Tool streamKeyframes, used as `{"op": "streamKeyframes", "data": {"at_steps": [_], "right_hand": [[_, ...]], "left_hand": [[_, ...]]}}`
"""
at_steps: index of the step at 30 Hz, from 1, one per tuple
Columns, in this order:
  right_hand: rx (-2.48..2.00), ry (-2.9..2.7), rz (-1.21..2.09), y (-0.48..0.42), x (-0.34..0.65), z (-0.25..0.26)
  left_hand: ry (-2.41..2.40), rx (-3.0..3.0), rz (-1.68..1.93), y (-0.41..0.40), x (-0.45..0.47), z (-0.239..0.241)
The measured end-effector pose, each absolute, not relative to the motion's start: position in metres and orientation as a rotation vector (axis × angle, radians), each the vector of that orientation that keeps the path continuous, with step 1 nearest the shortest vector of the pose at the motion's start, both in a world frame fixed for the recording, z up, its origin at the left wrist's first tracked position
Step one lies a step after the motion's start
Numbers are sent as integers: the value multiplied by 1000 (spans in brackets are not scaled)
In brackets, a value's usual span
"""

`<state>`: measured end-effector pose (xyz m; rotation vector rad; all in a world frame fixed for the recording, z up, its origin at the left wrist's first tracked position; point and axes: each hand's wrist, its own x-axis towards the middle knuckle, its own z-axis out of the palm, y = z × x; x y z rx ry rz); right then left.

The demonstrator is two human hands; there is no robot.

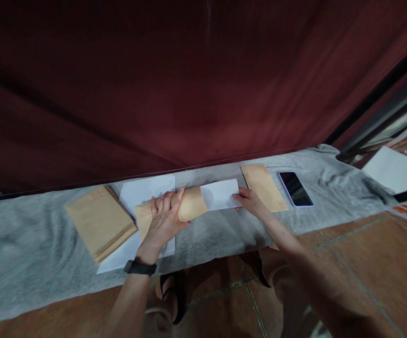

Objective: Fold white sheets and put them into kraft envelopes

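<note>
My left hand [164,213] lies across a brown paper envelope [192,202], fingers over its top and thumb along its near edge, so it is closed on it. A folded white sheet of paper [221,194] sticks out of the envelope's right end; how far it reaches inside is hidden. At the sheet's right end, my right hand [249,201] pinches it between thumb and fingers. Under the left hand and envelope are flat white sheets [147,185]. A stack of brown envelopes [99,220] rests partly on those sheets at the left.
Right of my right hand lies another brown envelope [263,188], with a phone [295,189] beyond it. Grey cloth [207,234] covers the narrow surface. A dark red curtain-like sheet [203,94] rises behind. Tiled floor [362,258] and my feet are below.
</note>
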<state>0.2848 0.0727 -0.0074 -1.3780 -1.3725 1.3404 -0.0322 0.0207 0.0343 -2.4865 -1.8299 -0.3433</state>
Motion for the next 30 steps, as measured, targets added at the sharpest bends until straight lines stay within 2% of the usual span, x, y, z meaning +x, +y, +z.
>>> {"op": "streamKeyframes", "data": {"at_steps": [6, 15, 30], "right_hand": [[-1400, -1380, 1263, 75, 282, -11], [-1325, -1294, 1369, 62, 257, 0], [-1266, -1388, 1424, 46, 222, -11]], "left_hand": [[-1797, -2487, -352, 20, -30, 36], [-1759, -2558, -387, 20, -25, 33], [-1644, -2642, -403, 19, -9, 32]]}}
